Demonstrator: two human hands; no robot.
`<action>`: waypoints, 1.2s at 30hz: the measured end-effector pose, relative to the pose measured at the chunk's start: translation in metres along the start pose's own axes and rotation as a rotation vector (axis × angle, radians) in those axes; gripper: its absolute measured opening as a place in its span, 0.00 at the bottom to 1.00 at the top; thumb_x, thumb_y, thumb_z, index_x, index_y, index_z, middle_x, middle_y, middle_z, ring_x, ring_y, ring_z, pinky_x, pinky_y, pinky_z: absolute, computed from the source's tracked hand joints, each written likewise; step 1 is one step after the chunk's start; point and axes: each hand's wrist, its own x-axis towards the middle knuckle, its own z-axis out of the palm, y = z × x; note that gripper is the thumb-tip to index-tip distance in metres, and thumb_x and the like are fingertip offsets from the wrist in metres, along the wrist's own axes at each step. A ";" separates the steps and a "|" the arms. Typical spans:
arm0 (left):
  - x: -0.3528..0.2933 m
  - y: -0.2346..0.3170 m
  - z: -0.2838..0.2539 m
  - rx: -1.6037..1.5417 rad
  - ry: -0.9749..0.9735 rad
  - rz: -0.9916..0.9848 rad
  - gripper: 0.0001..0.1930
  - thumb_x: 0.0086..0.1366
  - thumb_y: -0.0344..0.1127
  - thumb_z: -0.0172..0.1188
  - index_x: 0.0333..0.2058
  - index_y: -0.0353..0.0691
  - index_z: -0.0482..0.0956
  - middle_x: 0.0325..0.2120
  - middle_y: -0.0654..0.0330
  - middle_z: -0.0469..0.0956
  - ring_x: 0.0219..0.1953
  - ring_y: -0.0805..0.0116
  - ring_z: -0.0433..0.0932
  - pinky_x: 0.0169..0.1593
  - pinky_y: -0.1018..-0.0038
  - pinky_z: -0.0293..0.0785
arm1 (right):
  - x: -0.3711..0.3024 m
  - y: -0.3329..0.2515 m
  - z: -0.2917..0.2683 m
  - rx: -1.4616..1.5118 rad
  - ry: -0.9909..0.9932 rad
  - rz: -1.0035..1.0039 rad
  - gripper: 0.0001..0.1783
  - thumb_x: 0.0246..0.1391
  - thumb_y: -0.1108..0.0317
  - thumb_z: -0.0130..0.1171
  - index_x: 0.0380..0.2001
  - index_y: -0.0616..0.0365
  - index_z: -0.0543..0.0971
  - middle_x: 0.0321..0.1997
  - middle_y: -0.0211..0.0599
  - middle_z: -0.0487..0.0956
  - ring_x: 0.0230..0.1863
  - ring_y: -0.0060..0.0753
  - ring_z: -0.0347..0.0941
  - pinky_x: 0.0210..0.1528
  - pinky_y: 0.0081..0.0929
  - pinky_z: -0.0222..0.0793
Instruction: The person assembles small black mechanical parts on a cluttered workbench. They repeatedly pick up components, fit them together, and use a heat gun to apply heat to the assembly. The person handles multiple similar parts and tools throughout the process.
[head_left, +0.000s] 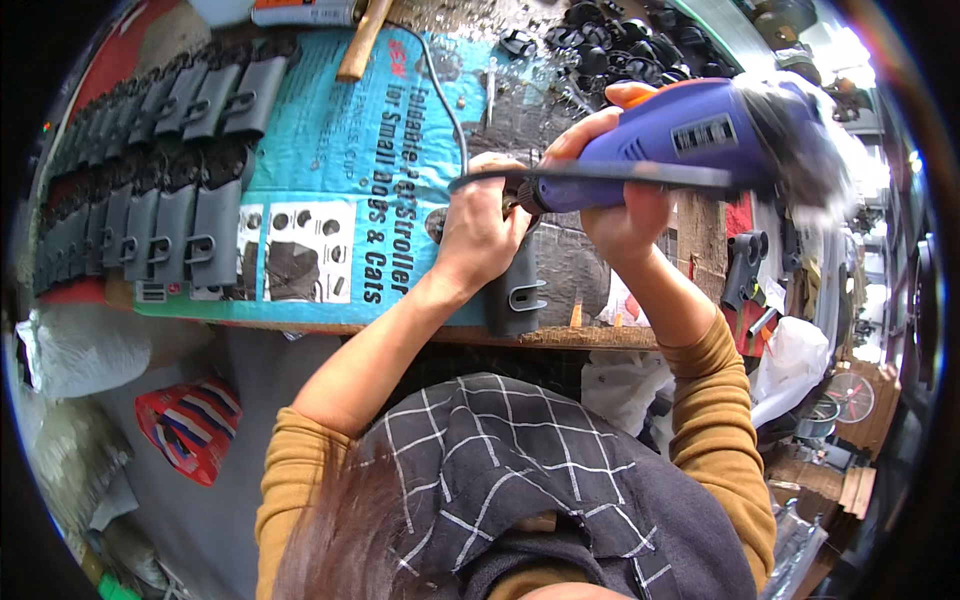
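Observation:
A purple electric drill [645, 150] lies nearly level in my right hand [625, 215], with the fingers wrapped round its body. Its chuck points left and meets my left hand [485, 220]. My left hand is closed round the top of a dark grey plastic housing [515, 295], which stands out toward me near the table's front edge and has a small hook-shaped slot. The fingers and the chuck hide where the drill's tip touches the part. A dark strap or cord [650, 175] crosses in front of the drill. The drill's rear end is blurred.
Two rows of similar grey housings [175, 225] lie at the left on a blue printed cardboard sheet [310, 150]. Black plastic parts [620, 50] are heaped at the back, near a wooden-handled tool [362, 45]. A thin cable [435, 80] runs over the cardboard. More grey parts [743, 270] lie at right.

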 end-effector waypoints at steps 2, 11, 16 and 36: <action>0.000 0.003 -0.003 -0.021 -0.034 -0.071 0.18 0.56 0.30 0.62 0.45 0.36 0.70 0.41 0.47 0.74 0.47 0.47 0.72 0.51 0.60 0.68 | 0.006 0.002 -0.017 0.023 0.171 -0.049 0.26 0.59 0.58 0.59 0.52 0.63 0.64 0.26 0.40 0.77 0.24 0.32 0.76 0.30 0.30 0.76; -0.004 0.013 0.004 -0.017 -0.100 -0.131 0.14 0.61 0.30 0.58 0.45 0.35 0.73 0.42 0.49 0.74 0.48 0.51 0.72 0.55 0.63 0.66 | -0.022 0.053 -0.110 -1.438 0.100 0.344 0.32 0.41 0.58 0.72 0.49 0.60 0.73 0.40 0.49 0.80 0.39 0.53 0.75 0.47 0.42 0.69; 0.017 0.041 0.023 -0.020 0.082 0.002 0.12 0.63 0.27 0.55 0.46 0.36 0.72 0.48 0.48 0.70 0.56 0.51 0.66 0.61 0.62 0.60 | -0.049 0.022 -0.098 -1.337 0.119 0.104 0.33 0.51 0.55 0.67 0.57 0.59 0.70 0.44 0.42 0.76 0.44 0.41 0.72 0.51 0.35 0.67; 0.156 -0.078 -0.240 1.257 -0.078 -0.628 0.38 0.46 0.49 0.68 0.53 0.38 0.66 0.49 0.40 0.76 0.52 0.46 0.75 0.54 0.60 0.71 | -0.135 -0.088 -0.497 -1.749 1.117 0.741 0.36 0.50 0.43 0.59 0.54 0.59 0.74 0.52 0.53 0.78 0.57 0.51 0.72 0.58 0.39 0.66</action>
